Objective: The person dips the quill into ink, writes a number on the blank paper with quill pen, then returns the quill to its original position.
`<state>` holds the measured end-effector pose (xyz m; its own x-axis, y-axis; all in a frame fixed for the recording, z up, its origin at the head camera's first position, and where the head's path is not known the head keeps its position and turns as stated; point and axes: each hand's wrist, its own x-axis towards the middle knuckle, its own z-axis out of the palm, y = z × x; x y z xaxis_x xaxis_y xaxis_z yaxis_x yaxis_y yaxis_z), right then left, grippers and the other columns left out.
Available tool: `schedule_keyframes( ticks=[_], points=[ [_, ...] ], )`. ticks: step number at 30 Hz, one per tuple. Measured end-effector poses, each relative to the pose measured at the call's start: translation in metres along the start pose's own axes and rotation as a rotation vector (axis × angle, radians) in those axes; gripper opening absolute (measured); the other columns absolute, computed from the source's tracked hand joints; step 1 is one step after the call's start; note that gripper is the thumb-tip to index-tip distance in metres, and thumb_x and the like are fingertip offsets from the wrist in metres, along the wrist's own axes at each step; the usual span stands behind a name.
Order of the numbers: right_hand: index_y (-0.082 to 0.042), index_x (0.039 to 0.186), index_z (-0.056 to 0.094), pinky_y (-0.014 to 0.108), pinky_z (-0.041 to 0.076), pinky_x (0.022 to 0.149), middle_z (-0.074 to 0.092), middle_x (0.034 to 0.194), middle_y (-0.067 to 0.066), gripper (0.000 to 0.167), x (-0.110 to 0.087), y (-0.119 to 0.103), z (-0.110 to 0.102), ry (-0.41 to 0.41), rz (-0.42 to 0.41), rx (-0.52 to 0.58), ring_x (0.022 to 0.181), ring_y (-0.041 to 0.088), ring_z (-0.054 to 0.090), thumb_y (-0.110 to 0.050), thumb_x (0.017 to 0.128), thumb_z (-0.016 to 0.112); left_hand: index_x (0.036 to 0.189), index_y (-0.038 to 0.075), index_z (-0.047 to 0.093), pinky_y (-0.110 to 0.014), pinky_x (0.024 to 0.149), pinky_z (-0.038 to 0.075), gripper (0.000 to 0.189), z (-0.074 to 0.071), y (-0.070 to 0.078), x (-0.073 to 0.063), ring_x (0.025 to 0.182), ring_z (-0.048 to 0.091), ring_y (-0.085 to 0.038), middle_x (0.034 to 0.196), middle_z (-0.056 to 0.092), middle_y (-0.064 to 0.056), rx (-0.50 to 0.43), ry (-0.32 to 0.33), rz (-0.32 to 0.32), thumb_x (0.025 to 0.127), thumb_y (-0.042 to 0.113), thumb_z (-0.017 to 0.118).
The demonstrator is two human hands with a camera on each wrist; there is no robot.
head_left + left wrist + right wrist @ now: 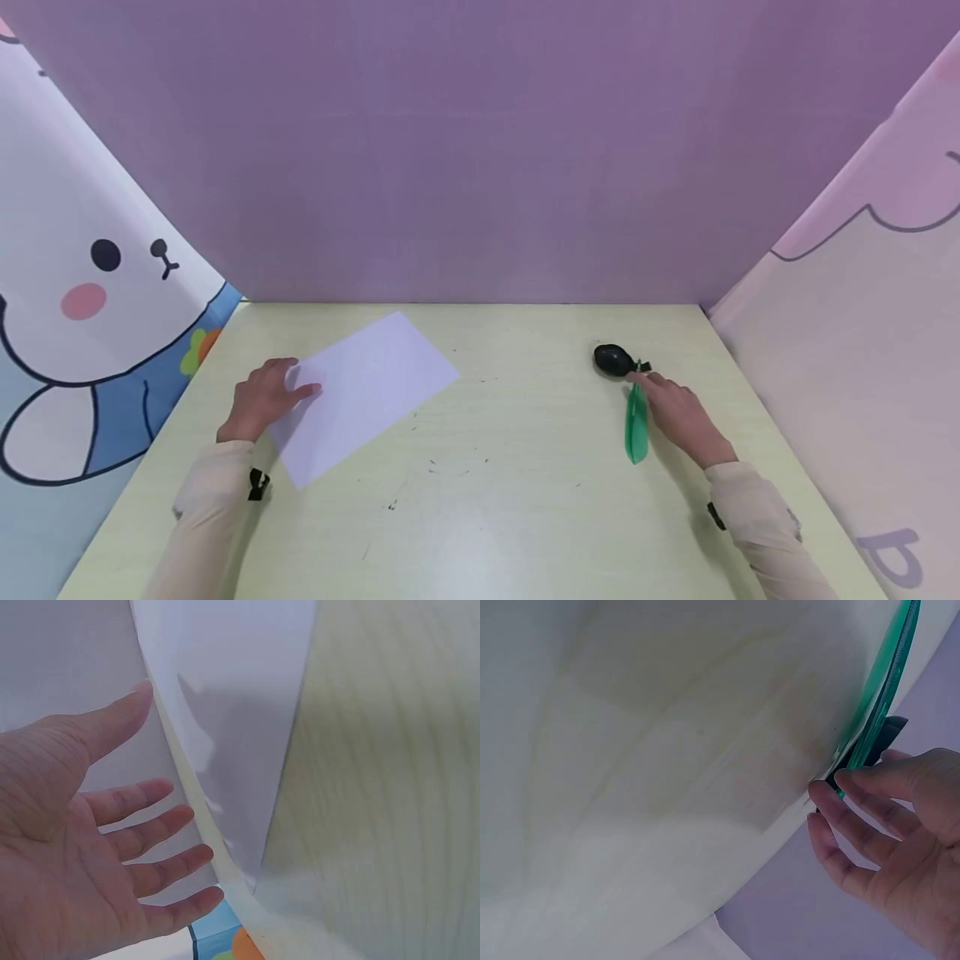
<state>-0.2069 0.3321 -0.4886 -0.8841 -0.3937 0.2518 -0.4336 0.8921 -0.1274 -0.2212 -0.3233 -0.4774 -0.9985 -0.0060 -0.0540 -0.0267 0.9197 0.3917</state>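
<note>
A white sheet of paper (367, 396) lies slanted on the left part of the table. My left hand (264, 396) is over its left edge, with thumb and fingers spread. In the left wrist view that hand (97, 832) holds nothing, and its shadow falls on the paper (240, 742). On the right, my right hand (682, 417) pinches the narrow end of a long green feather-shaped piece (636, 425) between thumb and index finger. Its wide end points toward me. Just beyond those fingertips lies a black rubber bulb (612, 360) with a short nozzle, partly hidden in the right wrist view.
The pale wooden table (510, 500) has small dark marks near its middle. A purple backdrop (480, 150) rises at its far edge. Printed cartoon panels (82, 350) flank the left and right sides.
</note>
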Motion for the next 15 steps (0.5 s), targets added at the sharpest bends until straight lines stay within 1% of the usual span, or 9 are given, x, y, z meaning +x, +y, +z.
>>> schedule_keyframes(
  ticks=[4,7,13,15],
  points=[
    [-0.003,0.131,0.063,0.043,0.056,0.054,0.068,0.105,0.026,0.045,-0.001,0.0,0.0,-0.011,-0.012,0.008,0.071,0.034,0.067,0.017,0.09,0.064,0.146,-0.013,0.044,-0.08,0.102,0.038,0.077,-0.002,-0.002,0.002,0.129,0.046,-0.061,0.148,0.041,-0.042,0.004,-0.039,-0.031,0.098,0.041,0.07],
    [-0.003,0.129,0.063,0.043,0.057,0.055,0.068,0.106,0.026,0.044,-0.001,0.0,0.0,-0.013,-0.021,0.015,0.075,0.036,0.068,0.017,0.089,0.065,0.147,-0.014,0.042,-0.08,0.104,0.036,0.079,-0.004,-0.004,0.004,0.13,0.044,-0.061,0.149,0.04,-0.042,0.0,-0.063,-0.052,0.098,0.042,0.069],
    [-0.003,0.128,0.065,0.045,0.06,0.058,0.068,0.109,0.026,0.044,-0.001,0.0,-0.001,-0.029,-0.017,0.006,0.087,0.041,0.07,0.017,0.089,0.065,0.147,-0.015,0.041,-0.079,0.103,0.039,0.084,-0.002,-0.009,0.01,0.125,0.046,-0.06,0.145,0.041,-0.043,-0.003,-0.077,-0.059,0.097,0.045,0.071],
    [-0.003,0.129,0.066,0.046,0.06,0.06,0.068,0.109,0.026,0.045,-0.001,0.0,-0.001,-0.042,-0.013,-0.006,0.088,0.041,0.07,0.017,0.089,0.066,0.146,-0.015,0.042,-0.078,0.101,0.04,0.086,-0.002,-0.009,0.011,0.122,0.047,-0.059,0.143,0.042,-0.044,-0.003,-0.073,-0.054,0.095,0.048,0.072]
  ],
)
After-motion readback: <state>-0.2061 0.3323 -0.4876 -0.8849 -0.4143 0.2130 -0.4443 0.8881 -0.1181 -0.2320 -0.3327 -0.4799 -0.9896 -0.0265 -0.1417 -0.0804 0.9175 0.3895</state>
